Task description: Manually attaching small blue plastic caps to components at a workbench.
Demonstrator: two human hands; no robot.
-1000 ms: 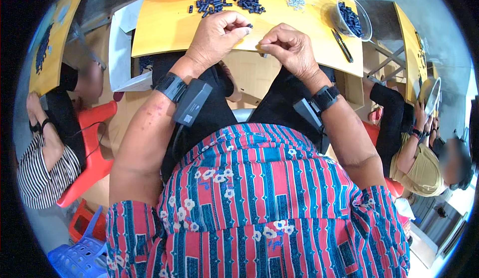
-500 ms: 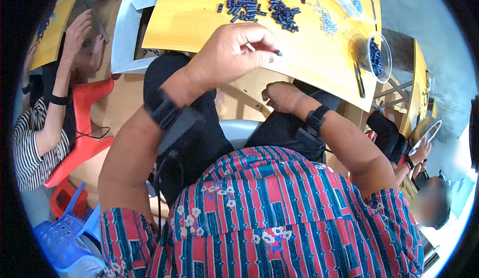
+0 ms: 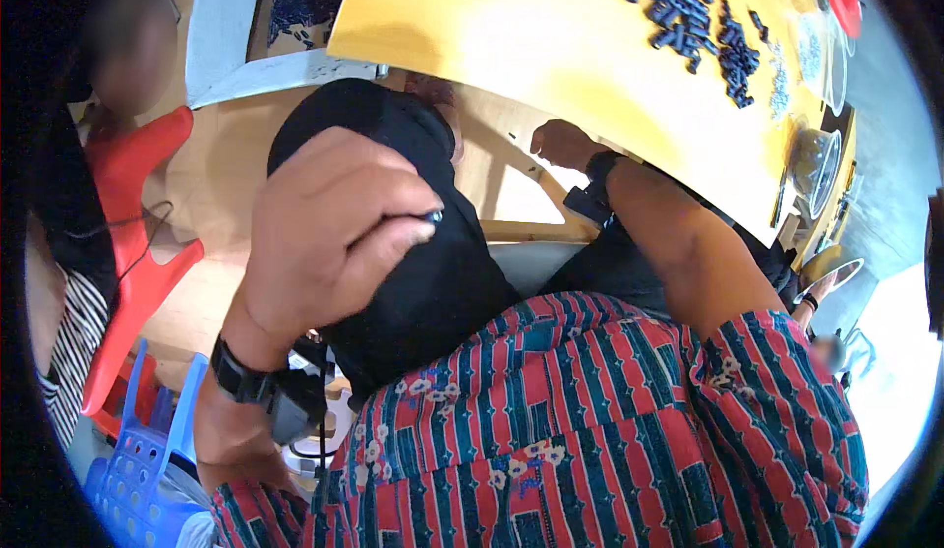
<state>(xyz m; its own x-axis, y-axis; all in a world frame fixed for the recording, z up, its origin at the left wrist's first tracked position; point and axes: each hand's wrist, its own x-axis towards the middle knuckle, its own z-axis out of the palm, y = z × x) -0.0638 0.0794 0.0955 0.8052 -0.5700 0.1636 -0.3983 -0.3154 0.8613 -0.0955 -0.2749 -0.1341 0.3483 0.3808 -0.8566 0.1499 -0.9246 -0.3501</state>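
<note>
My left hand is raised over my left thigh, away from the table. Its thumb and forefinger pinch a small dark piece, of which only a shiny tip shows. Just below the front edge of the yellow table, my right hand is curled closed in shadow; what it holds, if anything, is hidden. Toward the far right of the table lie a pile of short dark cylindrical pieces and a second dark pile. Small pale bluish parts are scattered beside them.
A clear round tub stands at the table's right edge, near a black pen-like stick. White-grey framing adjoins the table at left. A red chair with a person beside it and a blue plastic chair are at my left.
My left hand has drawn back from over the table toward my body, still pinching the small piece. The view has swung left, so the piles appear farther right. My right hand stays by the table edge.
</note>
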